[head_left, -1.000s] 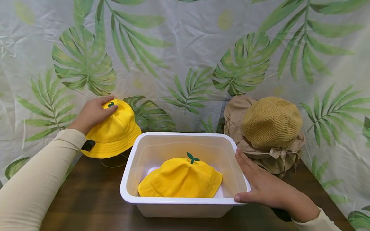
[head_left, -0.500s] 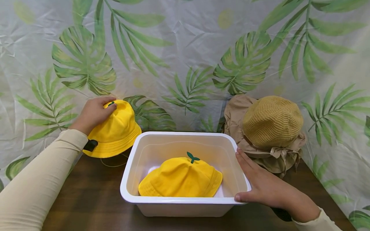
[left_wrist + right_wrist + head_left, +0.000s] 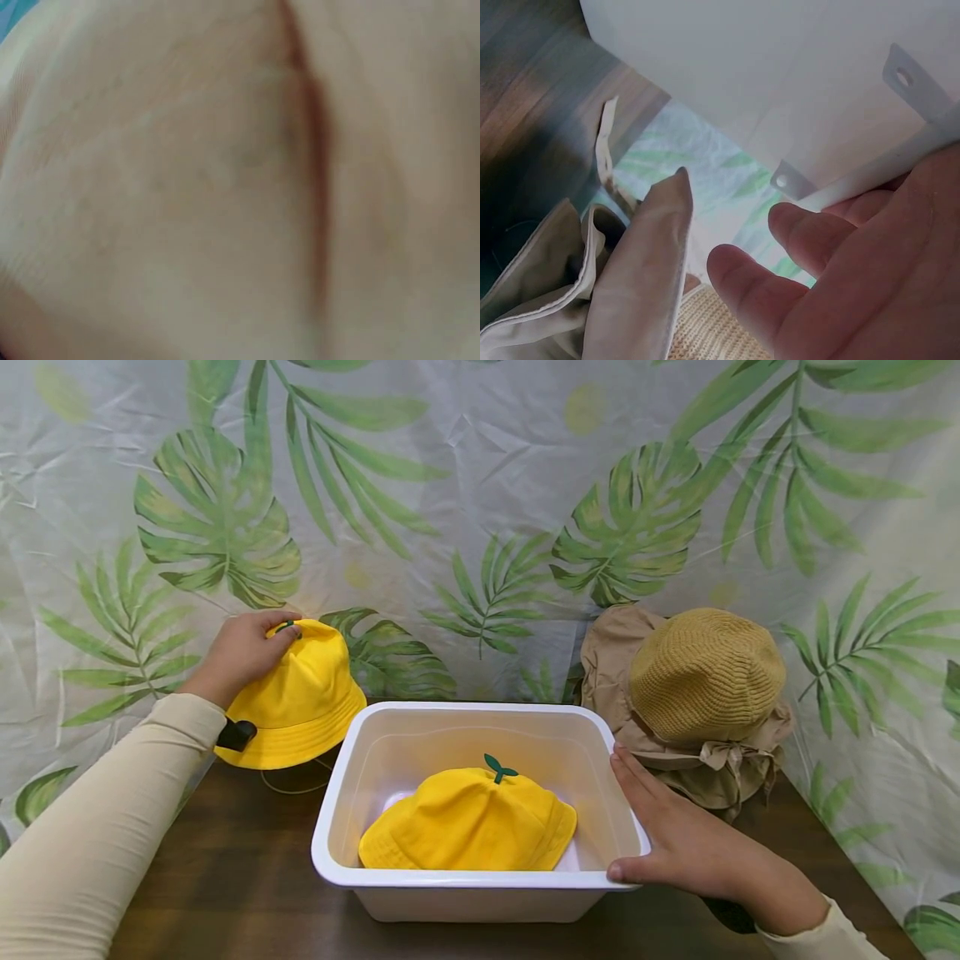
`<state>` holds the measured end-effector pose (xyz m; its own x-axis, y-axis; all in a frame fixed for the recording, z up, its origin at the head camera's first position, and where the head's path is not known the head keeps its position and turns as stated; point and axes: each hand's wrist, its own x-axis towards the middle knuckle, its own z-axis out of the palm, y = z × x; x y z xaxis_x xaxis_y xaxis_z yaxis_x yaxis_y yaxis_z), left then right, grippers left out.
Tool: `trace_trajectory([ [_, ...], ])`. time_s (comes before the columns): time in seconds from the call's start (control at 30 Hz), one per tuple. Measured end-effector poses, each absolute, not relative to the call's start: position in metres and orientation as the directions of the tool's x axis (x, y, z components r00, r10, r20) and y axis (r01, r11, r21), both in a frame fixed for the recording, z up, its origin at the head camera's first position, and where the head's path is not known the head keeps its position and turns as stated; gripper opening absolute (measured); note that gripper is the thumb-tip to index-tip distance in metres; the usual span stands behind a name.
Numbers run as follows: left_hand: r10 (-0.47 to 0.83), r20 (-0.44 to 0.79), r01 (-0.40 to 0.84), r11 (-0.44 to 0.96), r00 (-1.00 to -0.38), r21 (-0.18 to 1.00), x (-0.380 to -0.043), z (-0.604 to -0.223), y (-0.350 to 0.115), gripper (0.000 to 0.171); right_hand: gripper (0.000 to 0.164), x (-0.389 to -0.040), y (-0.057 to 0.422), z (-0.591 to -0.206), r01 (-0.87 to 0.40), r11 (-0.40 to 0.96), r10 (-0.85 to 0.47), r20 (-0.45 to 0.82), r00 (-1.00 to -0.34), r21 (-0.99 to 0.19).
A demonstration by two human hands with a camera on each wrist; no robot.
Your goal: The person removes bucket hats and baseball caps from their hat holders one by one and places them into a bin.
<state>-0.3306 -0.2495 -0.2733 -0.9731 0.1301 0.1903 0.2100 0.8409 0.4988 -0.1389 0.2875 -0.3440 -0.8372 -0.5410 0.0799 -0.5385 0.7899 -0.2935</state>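
In the head view my left hand (image 3: 243, 657) grips the crown of a yellow bucket hat (image 3: 303, 693) at the left, near its small green sprout, mostly covered by the hand. A white plastic bin (image 3: 487, 882) stands in the middle. Inside lies a second yellow bucket hat (image 3: 480, 822), brim down, green sprout on top. My right hand (image 3: 693, 843) rests on the bin's right front corner, thumb on the front rim. In the right wrist view its relaxed fingers (image 3: 754, 289) lie beside the rim. Only blurred skin fills most of the left wrist view.
Right of the bin stands a knitted mustard hat (image 3: 705, 677) on a beige fabric hat (image 3: 611, 668) with a tied bow. A leaf-printed cloth (image 3: 495, 477) hangs behind. Everything stands on a dark wooden table (image 3: 240, 860). A thin cord (image 3: 292, 791) hangs below the left hat.
My left hand's thumb has slid slightly up and left over the green sprout, so less of it shows. The bin, other hats and right hand stay as before.
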Motion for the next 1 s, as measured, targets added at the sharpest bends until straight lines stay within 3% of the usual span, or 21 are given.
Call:
trace_trajectory([
  [0.53, 0.1, 0.145, 0.163, 0.834, -0.984, 0.528, -0.327, -0.264, -0.25, 0.057, 0.115, -0.139, 0.286, -0.343, -0.533, 0.789, -0.54, 0.069, -0.839, -0.307],
  [1.0, 0.08, 0.207, 0.186, 0.807, -0.975, 0.56, -0.322, -0.256, -0.256, 0.061, 0.115, -0.139, 0.287, -0.344, -0.54, 0.785, -0.543, 0.079, -0.836, -0.304],
])
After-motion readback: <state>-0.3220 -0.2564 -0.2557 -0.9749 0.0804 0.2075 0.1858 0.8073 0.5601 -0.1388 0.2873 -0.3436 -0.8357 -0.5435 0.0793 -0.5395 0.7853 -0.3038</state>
